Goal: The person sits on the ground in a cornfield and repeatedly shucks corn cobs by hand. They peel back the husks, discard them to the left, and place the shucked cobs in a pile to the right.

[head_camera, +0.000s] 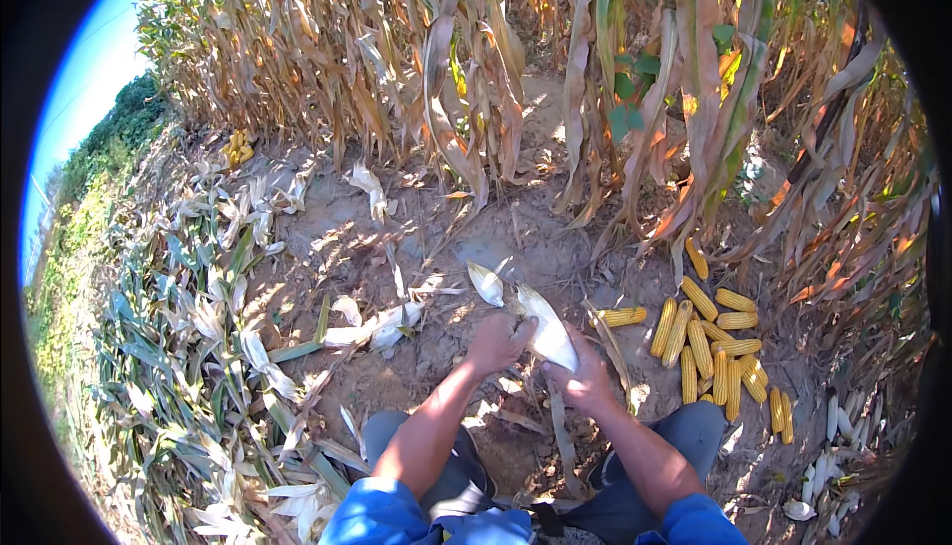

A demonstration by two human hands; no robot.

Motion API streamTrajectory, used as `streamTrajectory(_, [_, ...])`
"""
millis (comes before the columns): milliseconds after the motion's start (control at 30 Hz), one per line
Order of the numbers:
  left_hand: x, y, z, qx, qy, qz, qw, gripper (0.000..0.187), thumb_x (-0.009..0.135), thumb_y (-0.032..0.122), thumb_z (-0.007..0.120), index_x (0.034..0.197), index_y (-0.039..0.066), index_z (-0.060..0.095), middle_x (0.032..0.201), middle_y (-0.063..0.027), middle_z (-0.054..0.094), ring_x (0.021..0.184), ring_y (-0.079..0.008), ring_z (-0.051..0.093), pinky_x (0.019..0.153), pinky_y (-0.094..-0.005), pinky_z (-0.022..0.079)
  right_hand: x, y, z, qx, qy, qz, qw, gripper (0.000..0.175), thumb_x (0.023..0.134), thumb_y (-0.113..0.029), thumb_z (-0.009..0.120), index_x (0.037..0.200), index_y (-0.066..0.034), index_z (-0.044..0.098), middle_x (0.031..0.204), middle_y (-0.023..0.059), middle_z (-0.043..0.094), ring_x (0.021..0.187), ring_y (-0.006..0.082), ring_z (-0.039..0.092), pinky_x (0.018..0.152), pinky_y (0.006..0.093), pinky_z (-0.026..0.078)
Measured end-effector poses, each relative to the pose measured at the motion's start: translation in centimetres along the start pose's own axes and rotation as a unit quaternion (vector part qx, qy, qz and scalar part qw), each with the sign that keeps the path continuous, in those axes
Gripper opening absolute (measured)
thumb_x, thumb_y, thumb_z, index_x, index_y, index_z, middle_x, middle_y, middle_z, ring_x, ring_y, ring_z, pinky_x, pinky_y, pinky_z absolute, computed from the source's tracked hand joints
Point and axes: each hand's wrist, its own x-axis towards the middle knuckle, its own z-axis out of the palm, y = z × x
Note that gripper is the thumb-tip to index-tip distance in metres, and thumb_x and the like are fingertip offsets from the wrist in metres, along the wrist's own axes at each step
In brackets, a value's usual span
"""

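Observation:
An ear of corn in a pale husk (549, 331) slants across the space between my hands. My right hand (584, 374) grips its lower end. At the upper left side of this ear is my left hand (497, 343), fingers curled, with a pale piece of husk (486, 284) just above it; whether the fingers pinch that piece cannot be seen. A single husked yellow ear (622, 317) lies on the soil to the right of my hands. Beyond it is a loose pile of husked ears (699, 348).
Dry standing corn stalks (476, 61) rise ahead and on the right. Stripped husks and leaves (186, 366) cover the ground at left. A small yellow corn pile (238, 148) lies far left. Pale, husk-like pieces (822, 470) are at lower right. My bent knees (692, 433) flank the bare soil.

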Motion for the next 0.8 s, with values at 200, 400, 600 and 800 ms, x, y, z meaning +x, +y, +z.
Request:
streamTrajectory(200, [-2.0,1.9,2.9,-0.101,-0.070,0.051,0.991,0.045,0.097,0.039,0.057,0.091,-0.003,0.069,0.075,-0.0245,0.066,0.070,-0.0346,0.066,0.070,-0.0452,0.050,1.6,2.7,0.3,0.357,-0.051,0.159,0.919,0.069,0.082,-0.008,0.071,0.144,-0.0026,0.040,0.124,0.0099,0.061,0.109,0.0210,0.062,0.092,0.0344,0.052])
streamTrajectory(400, [-1.7,5.1,-1.6,-0.177,-0.136,-0.040,0.974,0.034,0.097,0.030,0.061,0.102,-0.002,0.069,0.081,-0.0172,0.071,0.071,-0.0173,0.063,0.070,-0.0372,0.051,0.9,0.6,-0.8,0.630,-0.120,0.174,0.747,0.059,0.090,-0.026,0.069,0.139,-0.0043,0.045,0.127,0.0111,0.056,0.113,0.0217,0.059,0.094,0.0382,0.050])
streamTrajectory(600, [-3.2,3.8,1.3,-0.035,-0.208,0.170,0.963,0.022,0.090,0.022,0.064,0.091,0.000,0.067,0.075,-0.0182,0.065,0.065,-0.0310,0.062,0.067,-0.0414,0.050,1.9,1.9,-0.5,0.431,-0.100,0.265,0.857,0.050,0.090,-0.040,0.073,0.119,-0.0030,0.057,0.098,0.0075,0.065,0.081,0.0179,0.065,0.070,0.0332,0.055])
streamTrajectory(800, [-5.4,1.8,3.0,0.088,-0.348,0.230,0.905,0.016,0.069,0.013,0.071,0.077,0.002,0.061,0.069,-0.0202,0.059,0.064,-0.0407,0.058,0.061,-0.0442,0.046,4.1,2.6,-0.7,0.435,0.062,0.271,0.856,0.043,0.093,-0.041,0.069,0.108,-0.0021,0.061,0.088,0.0101,0.064,0.069,0.0228,0.065,0.061,0.0402,0.056])
